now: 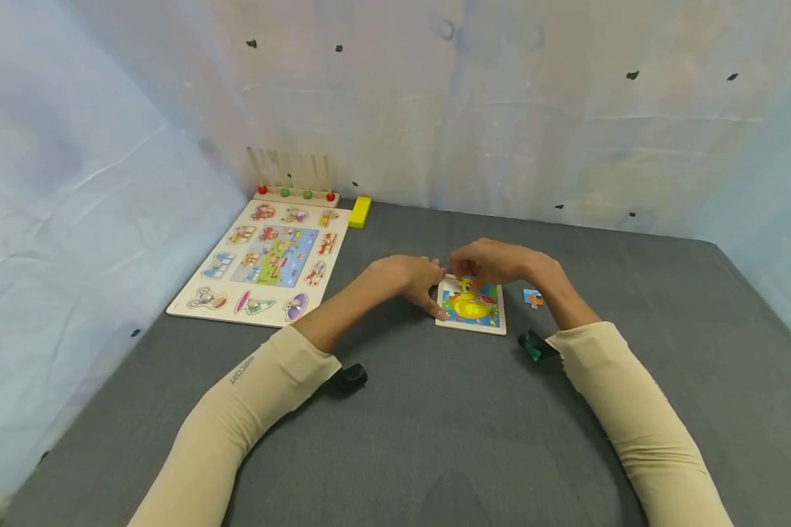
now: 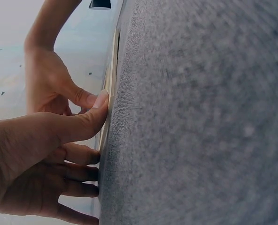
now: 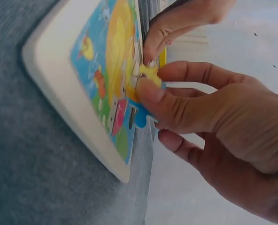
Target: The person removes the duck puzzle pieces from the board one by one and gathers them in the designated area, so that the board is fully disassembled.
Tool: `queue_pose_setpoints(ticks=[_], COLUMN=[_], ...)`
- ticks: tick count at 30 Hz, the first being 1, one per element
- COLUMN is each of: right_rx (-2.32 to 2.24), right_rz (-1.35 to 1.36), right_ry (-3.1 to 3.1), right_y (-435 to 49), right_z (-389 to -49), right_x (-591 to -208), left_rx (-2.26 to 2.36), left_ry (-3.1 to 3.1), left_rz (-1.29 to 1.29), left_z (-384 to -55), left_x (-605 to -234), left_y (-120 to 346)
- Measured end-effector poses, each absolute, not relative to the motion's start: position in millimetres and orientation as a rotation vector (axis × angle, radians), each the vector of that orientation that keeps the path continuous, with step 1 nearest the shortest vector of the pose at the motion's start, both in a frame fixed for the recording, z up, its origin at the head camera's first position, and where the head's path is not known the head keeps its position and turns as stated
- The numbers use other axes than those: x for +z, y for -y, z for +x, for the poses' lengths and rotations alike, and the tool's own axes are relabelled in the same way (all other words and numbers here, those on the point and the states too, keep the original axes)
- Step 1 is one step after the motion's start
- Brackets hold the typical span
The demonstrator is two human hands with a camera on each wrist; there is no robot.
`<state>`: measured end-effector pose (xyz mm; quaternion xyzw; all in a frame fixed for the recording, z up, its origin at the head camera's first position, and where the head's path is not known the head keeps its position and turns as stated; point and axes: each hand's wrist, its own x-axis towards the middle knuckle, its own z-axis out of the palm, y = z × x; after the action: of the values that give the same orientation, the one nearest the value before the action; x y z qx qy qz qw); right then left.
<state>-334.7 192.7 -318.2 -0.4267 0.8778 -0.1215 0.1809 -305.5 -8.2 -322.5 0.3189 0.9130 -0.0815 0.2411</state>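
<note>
A small wooden-framed jigsaw board (image 1: 471, 329) with a yellow duck picture lies on the grey table. My right hand (image 1: 494, 262) is over its far side, pinching a yellow and blue puzzle piece (image 3: 140, 117) between thumb and fingers. In the right wrist view that piece is tilted against the picture, with the thumb covering part of it. At the board's left side, my left hand (image 1: 417, 278) rests its thumb on the near corner and its fingers by the far corner. Its fingers (image 2: 81, 172) are nearly straight and reach down to the table in the left wrist view.
Another puzzle piece (image 1: 534, 298) lies right of the board, near the right forearm. To the left is a large peg puzzle board (image 1: 237, 317), with a bead rack (image 1: 296, 196) and a yellow block (image 1: 360, 212) behind it. Sheeting (image 1: 501, 146) rises beyond the table.
</note>
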Motion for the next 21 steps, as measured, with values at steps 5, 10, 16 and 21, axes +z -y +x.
queue_pose_setpoints(ticks=[5,10,16,21], right_rx=[-0.473,-0.525,-0.499,-0.384], right_rz=[-1.255,-1.253,-1.072,-0.922], right_ry=[-2.455,-2.494,-2.496,-2.505], right_y=[-203,-216,-237,-264], right_z=[-336,-332,-323,-319], right_x=[-315,-302,-277,-263], left_rx=[-0.233,-0.23,-0.225,-0.234], left_ry=[-2.488,-2.494,-2.504,-2.495], left_rz=[0.861,0.863,0.876,0.856], left_z=[-306,-305,-305,-305], left_x=[-322,-323,-323,-323], left_y=[8,9,9,8])
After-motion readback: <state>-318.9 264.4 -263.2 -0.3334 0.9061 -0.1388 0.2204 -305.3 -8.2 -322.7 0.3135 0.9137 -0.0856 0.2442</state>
